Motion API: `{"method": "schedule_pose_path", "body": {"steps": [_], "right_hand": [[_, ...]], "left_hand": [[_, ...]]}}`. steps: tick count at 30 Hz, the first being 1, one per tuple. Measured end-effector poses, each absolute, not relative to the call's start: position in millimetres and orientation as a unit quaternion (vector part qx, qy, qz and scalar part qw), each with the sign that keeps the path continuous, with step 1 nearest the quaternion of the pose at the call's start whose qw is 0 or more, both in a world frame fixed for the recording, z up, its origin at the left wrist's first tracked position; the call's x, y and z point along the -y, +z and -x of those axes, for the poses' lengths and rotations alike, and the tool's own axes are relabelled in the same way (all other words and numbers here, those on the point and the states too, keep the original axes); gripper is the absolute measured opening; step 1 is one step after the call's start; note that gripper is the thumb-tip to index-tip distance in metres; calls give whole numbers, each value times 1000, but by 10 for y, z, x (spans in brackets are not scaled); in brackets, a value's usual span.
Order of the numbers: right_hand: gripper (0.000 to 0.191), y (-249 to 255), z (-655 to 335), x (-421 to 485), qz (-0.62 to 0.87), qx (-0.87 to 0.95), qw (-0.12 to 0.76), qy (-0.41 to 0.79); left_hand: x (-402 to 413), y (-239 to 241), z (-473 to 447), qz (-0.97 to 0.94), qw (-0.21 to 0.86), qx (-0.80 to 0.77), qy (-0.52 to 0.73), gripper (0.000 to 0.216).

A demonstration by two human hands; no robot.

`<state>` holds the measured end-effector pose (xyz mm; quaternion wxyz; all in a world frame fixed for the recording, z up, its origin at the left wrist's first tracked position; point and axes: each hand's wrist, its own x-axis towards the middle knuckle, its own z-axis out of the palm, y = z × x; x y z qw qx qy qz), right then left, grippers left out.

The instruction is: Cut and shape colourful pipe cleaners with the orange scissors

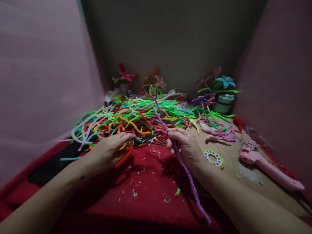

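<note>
Right hand (185, 144) is closed around a purple pipe cleaner (188, 175), fingers curled over its middle. One end rises into the heap behind, and the other trails down along the forearm towards the lower edge of the view. Left hand (109, 149) is clenched on black scissors (146, 139), whose blades point right with their tips just beside the right fingers; an orange pipe cleaner (124, 157) pokes out from under this hand (whether it is gripped too, I cannot tell).

Both hands rest over a red cloth (146, 185) sprinkled with small coloured clippings. Just behind them lies a pile of pipe cleaners (136, 113), mostly green, orange and white. To the right, on the brown tabletop (246, 175), sit a roll of tape (214, 158) near the right wrist and a pink glue gun (268, 166) farther out. Pipe-cleaner flowers (225, 81) and a white jar (223, 103) stand at the back.
</note>
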<state>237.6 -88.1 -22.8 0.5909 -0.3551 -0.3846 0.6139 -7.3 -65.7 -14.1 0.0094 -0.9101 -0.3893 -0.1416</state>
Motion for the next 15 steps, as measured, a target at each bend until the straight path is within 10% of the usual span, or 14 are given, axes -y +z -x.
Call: {"method": "schedule_pose_path", "body": {"steps": [15], "right_hand": [[5, -234, -2311, 953, 412, 453, 594, 522]], "left_hand": [[865, -54, -340, 869, 230, 435, -45, 51]]}}
